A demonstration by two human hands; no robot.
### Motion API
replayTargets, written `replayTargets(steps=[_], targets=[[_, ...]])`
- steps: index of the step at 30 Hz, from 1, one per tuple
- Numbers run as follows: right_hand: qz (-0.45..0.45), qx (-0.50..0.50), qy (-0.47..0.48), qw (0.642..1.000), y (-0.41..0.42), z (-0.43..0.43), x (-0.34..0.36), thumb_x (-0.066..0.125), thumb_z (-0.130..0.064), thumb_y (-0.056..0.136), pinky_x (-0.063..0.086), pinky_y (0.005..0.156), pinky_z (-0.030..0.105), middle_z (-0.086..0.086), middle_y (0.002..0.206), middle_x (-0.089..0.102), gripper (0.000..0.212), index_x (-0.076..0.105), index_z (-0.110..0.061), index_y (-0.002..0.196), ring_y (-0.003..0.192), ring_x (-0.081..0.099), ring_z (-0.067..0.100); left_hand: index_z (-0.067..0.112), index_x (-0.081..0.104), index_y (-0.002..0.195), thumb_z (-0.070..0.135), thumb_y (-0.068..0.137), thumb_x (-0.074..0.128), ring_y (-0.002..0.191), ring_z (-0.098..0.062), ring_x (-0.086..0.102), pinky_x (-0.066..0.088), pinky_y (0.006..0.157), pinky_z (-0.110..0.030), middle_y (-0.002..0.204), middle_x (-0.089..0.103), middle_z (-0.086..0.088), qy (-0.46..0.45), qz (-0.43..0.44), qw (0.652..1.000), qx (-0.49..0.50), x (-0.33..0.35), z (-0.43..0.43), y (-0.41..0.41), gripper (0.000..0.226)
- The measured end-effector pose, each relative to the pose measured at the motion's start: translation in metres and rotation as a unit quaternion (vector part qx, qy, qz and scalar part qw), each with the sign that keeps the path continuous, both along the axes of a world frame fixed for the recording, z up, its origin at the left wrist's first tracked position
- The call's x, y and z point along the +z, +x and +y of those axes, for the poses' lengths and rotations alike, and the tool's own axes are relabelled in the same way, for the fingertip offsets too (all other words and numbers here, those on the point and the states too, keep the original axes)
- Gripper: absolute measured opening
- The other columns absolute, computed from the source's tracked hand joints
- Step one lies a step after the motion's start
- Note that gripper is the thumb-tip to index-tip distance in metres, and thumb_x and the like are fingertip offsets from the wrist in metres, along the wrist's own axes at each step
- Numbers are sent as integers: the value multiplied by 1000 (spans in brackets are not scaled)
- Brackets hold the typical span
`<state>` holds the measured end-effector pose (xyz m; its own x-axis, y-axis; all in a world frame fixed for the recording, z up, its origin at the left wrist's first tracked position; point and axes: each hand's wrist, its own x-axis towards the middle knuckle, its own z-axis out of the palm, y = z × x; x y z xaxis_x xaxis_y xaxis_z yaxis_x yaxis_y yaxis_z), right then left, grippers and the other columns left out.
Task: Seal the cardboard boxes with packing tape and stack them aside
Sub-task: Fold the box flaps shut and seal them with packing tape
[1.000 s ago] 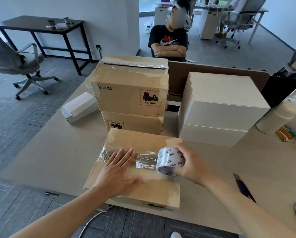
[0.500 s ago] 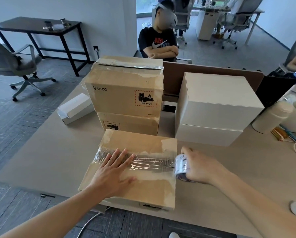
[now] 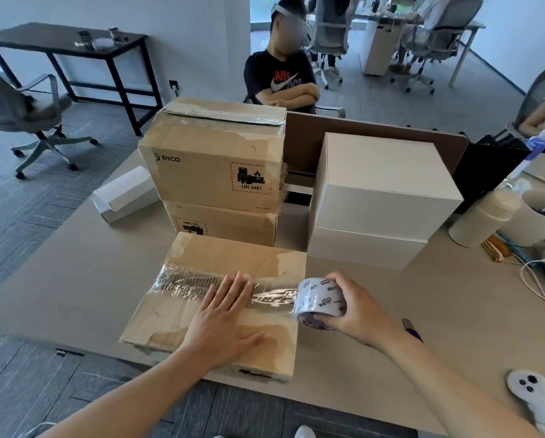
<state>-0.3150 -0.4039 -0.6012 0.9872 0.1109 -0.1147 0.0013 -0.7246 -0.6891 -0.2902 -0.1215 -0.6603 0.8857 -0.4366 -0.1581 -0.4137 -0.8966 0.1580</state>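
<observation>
Tape roll [image 3: 321, 303] back atop box [image 3: 201, 314] edge, crinkly clear strip, prob.

three brown cardboard boxes on the counter [image 3: 75, 279]: a near box [image 3: 201, 314] at 6 o'clock, and a stack of two at 12, the top box [image 3: 214, 165] on the lower box [image 3: 230, 226]. two white boxes: a large white box [image 3: 381, 197] at 2 o'clock, a small white box [image 3: 122, 197] at 10. one tape roll [image 3: 320, 303]. two hands: the left hand [image 3: 223, 324] and right hand [image 3: 356, 311]. one white controller [image 3: 532, 393] at 4 o'clock. one white bottle [image 3: 483, 216], one white cup [image 3: 536, 216].
</observation>
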Motion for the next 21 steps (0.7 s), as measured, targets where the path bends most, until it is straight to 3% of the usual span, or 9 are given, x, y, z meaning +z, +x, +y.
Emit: replayTargets(steps=[2,5,9,11,15,21], targets=[[-9,18,-20,1000,3,-2,2,85,-52,63,44,71,11,-18,103,57,65,50,-32,113,90,56,-1,39,-24,150,93,80,13,144,-20,-35,-19,118,-39,158,-30,14,25,4,1000,-17,3,-1,1,97],[-30,56,-85,994,7,-2,4,82,-55,66,43,75,17,-18,106,53,66,49,-31,118,90,53,3,34,-23,152,91,82,14,145,-24,-34,-19,118,-43,159,-26,17,36,5,999,-17,4,-4,-1,98],[-25,57,-93,994,10,-3,0,80,-56,66,45,77,23,-17,107,52,67,43,-31,117,90,52,7,12,-12,156,92,80,12,146,-21,-31,-14,120,-44,161,-26,0,10,-34,999,-36,11,-34,-9,113],[-23,66,-100,993,9,-6,-5,80,-53,67,45,77,24,-16,109,53,67,41,-31,117,91,53,8,9,-20,153,95,77,12,143,-17,-37,-14,121,-41,157,-34,-4,12,-12,998,-59,13,-56,-14,119],[-24,71,-67,995,9,-14,-14,81,-51,67,46,78,24,-17,110,54,64,41,-32,114,92,54,6,8,-26,151,92,77,22,143,-18,-37,-14,123,-38,156,-38,-6,15,7,998,-53,8,-72,-18,121],[-42,60,49,996,6,-23,-32,85,-47,65,50,73,23,-20,98,59,57,47,-37,106,87,58,3,17,-14,156,73,84,34,147,-18,-29,-11,121,-39,163,-21,1,-11,-15,998,-54,1,-73,-18,104]])
